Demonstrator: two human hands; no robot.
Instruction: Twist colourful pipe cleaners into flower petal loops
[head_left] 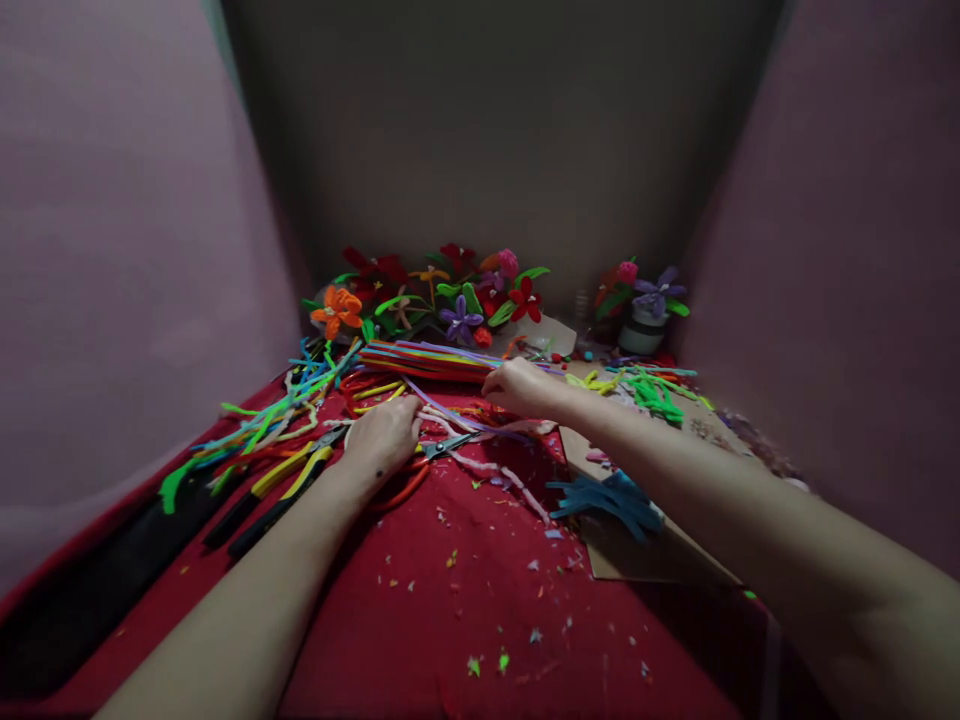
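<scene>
My left hand (382, 437) rests low among loose pipe cleaners with its fingers curled in. What lies inside them is hidden. Beside it is a pair of scissors (444, 446), blades pointing right, its orange handle loop partly under my hand. My right hand (519, 388) is closed in a pinch at the right end of a bundle of coloured pipe cleaners (427, 362); I cannot make out what the fingertips hold. Between and below the hands lie a purple pipe cleaner (435, 405) and a pale pink pipe cleaner (517, 482).
Yellow-and-black pliers (289, 478) lie left, near green and blue pipe cleaners (262, 415). Blue pipe cleaners (611, 503) rest on a brown board (637, 560) at right. Pipe-cleaner flowers (461, 318) and a potted flower (643, 328) stand behind. Scraps dot the red cloth (420, 620).
</scene>
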